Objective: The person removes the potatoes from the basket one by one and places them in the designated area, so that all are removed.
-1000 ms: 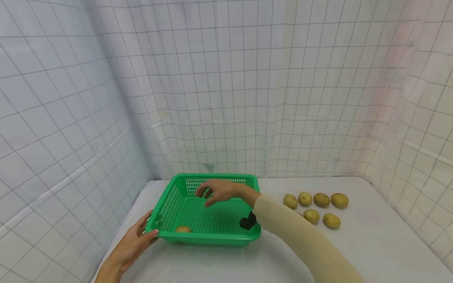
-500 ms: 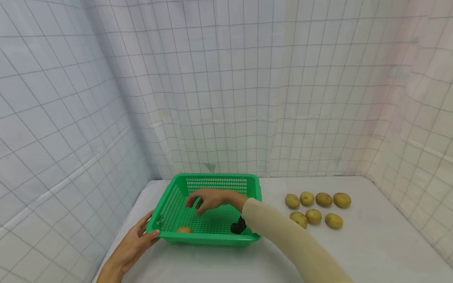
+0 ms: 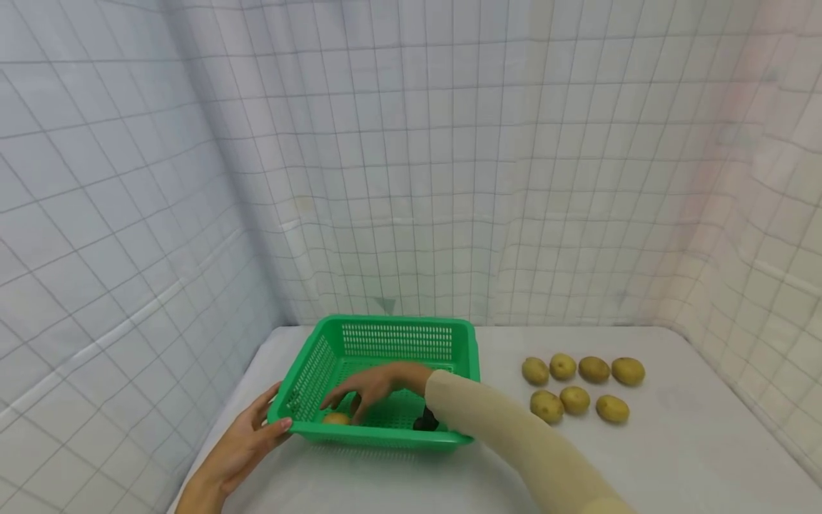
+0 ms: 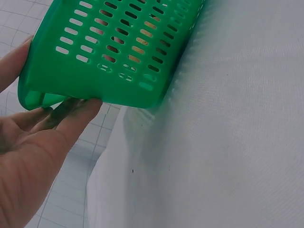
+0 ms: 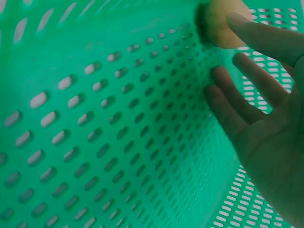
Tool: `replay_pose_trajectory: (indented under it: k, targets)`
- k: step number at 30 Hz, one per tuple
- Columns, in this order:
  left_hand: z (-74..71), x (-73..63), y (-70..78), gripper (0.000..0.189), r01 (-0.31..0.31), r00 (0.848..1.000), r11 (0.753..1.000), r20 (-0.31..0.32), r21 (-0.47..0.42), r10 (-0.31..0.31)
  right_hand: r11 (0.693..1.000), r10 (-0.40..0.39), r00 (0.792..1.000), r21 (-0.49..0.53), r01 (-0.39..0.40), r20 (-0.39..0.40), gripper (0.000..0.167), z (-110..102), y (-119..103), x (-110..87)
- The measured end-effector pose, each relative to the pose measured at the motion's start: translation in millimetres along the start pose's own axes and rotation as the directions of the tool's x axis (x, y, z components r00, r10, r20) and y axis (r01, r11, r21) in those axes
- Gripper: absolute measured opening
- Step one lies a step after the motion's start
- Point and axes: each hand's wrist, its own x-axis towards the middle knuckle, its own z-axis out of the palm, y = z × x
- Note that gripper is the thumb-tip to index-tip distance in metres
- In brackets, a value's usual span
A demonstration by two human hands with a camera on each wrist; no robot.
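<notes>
A green plastic basket with slotted walls stands on the white-covered table. At its near left corner, my left hand pinches the rim, thumb on top and fingers beneath. One potato lies inside the basket in the near left corner, partly hidden by the front rim. Reaching down into the basket, my right hand has its fingers spread beside that potato. In the right wrist view, the thumb overlaps the potato, while the other fingers extend over the slotted floor.
To the right of the basket, several potatoes lie on the table in two rough rows. White grid-patterned curtains surround the table at the back and sides. A black wrist device hangs under the right sleeve.
My right hand has moved left and down inside the basket to the potato. The left hand keeps its hold on the rim. The view has shifted slightly.
</notes>
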Motion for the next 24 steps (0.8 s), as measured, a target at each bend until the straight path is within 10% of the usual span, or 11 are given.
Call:
replay_pose_trajectory:
  k: [12,24]
  targets:
    - [1.2,-6.2,-2.1,0.081,0.006,1.000,1.000,0.015,-0.027,-0.005,0.992,-0.018,0.999,-0.124,0.023,0.042,0.043,10.1,-5.4,10.4]
    - [0.8,-1.0,-2.7,0.082,-0.006,1.000,1.000,0.005,-0.022,0.006,0.988,0.088,0.990,-0.114,-0.101,-0.113,0.043,-13.4,-13.4,-36.5]
